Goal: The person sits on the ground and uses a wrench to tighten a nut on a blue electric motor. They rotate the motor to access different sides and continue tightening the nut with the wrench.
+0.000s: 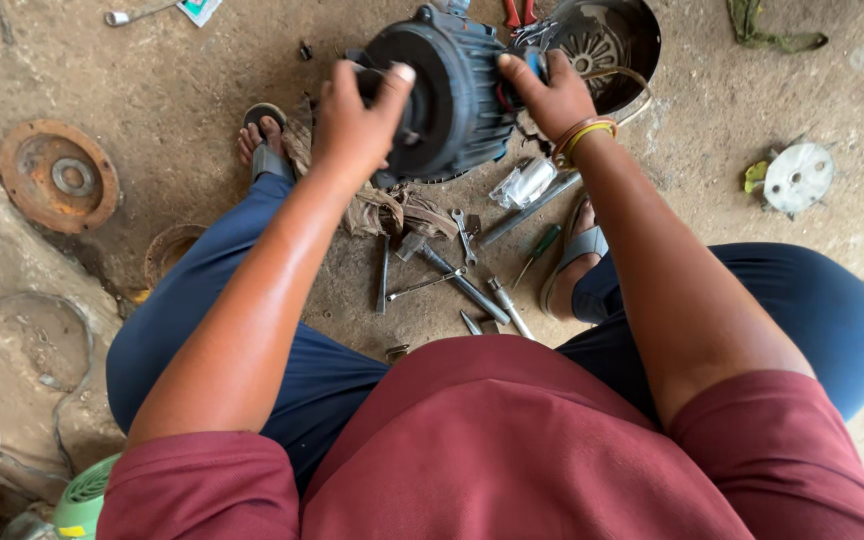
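The left hand covers the near left face of the dark motor, so its shaft end is hidden. The right hand hides the gap between the motor and the round metal cover behind it; what its fingers grip cannot be told. The picture's top edge cuts off the motor, the cover and the red pliers beyond the hands. A rag under the motor is partly hidden.

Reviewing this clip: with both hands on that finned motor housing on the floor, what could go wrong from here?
1. The motor housing, gripped only by the left hand and right hand, might tip or roll toward the sandalled foot beside it.
2. The loose wrenches and screwdrivers between the feet could be knelt or stepped on.
3. The rag under the housing may let it slide.
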`<state>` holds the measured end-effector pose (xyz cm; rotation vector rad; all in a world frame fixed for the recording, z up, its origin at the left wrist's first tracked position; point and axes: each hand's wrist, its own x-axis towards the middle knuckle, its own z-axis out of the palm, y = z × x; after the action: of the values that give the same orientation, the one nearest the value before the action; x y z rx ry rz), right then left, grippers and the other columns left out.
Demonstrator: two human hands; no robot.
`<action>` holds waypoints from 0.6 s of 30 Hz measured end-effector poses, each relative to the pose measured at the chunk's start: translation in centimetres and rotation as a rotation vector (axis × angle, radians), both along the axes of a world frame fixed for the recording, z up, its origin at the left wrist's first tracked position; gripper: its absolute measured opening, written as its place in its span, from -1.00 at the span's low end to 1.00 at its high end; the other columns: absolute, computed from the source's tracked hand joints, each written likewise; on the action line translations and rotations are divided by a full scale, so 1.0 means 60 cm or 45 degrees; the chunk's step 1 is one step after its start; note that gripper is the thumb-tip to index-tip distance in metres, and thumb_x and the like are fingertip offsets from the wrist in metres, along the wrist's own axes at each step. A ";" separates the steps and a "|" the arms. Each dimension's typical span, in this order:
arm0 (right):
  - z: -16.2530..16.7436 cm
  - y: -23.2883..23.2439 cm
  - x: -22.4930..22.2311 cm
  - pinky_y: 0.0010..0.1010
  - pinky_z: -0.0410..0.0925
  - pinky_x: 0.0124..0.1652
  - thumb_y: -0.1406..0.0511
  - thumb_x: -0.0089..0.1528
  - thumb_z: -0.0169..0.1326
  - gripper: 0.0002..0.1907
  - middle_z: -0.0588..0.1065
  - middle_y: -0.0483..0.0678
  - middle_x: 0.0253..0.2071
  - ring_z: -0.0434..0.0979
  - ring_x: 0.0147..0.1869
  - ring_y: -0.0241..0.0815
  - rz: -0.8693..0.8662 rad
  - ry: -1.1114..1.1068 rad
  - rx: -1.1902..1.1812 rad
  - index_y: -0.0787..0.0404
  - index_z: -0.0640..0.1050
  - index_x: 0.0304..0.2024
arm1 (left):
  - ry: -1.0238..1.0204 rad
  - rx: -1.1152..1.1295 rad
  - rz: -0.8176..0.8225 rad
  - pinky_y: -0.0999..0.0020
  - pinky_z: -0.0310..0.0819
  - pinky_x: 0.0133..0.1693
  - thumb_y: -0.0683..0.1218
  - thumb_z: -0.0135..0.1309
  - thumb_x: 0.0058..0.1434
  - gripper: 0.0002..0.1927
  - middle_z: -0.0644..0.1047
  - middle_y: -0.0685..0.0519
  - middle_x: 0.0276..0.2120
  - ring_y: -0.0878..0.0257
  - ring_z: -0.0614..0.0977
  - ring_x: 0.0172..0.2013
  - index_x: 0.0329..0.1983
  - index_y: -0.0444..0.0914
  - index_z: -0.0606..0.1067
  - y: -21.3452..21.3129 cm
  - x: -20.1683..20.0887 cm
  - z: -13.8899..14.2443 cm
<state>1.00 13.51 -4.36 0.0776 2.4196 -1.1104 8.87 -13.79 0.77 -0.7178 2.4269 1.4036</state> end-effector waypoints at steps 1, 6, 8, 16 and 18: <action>-0.008 0.005 -0.006 -0.21 0.36 0.21 -0.35 0.17 0.03 0.02 0.54 0.30 0.10 0.56 0.23 0.13 -0.022 0.020 -0.019 0.43 0.42 0.20 | 0.087 -0.067 -0.049 0.12 0.67 -0.41 0.38 0.07 0.21 -0.30 0.41 -0.18 -0.06 -0.02 0.70 -0.25 0.02 -0.29 0.30 0.014 0.006 0.012; -0.032 0.036 -0.018 -0.26 0.16 0.35 -0.31 0.18 0.04 0.11 0.31 0.33 0.36 0.28 0.48 0.15 -0.126 -0.050 -0.129 0.41 0.20 0.41 | 0.045 -0.074 -0.070 0.14 0.76 -0.31 0.37 0.15 0.17 -0.24 0.36 -0.20 -0.05 -0.04 0.67 -0.16 0.05 -0.31 0.23 0.107 0.027 0.048; -0.032 0.049 -0.017 -0.25 0.13 0.39 -0.31 0.19 0.03 0.13 0.29 0.35 0.39 0.24 0.52 0.16 -0.122 -0.065 -0.136 0.43 0.18 0.42 | 0.255 -0.249 -0.076 0.07 0.69 -0.31 0.33 0.20 0.21 -0.27 0.37 -0.25 -0.04 -0.10 0.66 -0.17 0.06 -0.31 0.25 0.137 0.030 0.050; -0.016 0.042 -0.030 -0.20 0.16 0.36 -0.40 0.17 -0.10 0.14 0.35 0.38 0.32 0.31 0.46 0.21 -0.080 0.002 -0.025 0.41 0.27 0.38 | 0.308 -0.433 0.023 0.06 0.64 -0.28 0.30 0.11 0.27 -0.38 0.41 -0.18 -0.01 -0.06 0.67 -0.16 0.06 -0.27 0.27 0.134 -0.014 0.013; -0.008 0.027 -0.041 -0.18 0.16 0.36 -0.42 0.17 -0.11 0.16 0.35 0.41 0.29 0.31 0.44 0.24 -0.094 0.005 0.022 0.44 0.28 0.36 | 0.332 -0.479 0.036 0.04 0.62 -0.25 0.32 0.11 0.29 -0.39 0.44 -0.13 -0.02 -0.05 0.68 -0.14 0.05 -0.24 0.30 0.113 -0.040 0.004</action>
<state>-1.43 15.14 -4.82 0.1713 2.4479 -1.1230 6.50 -7.00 1.02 -0.6838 2.9425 1.1194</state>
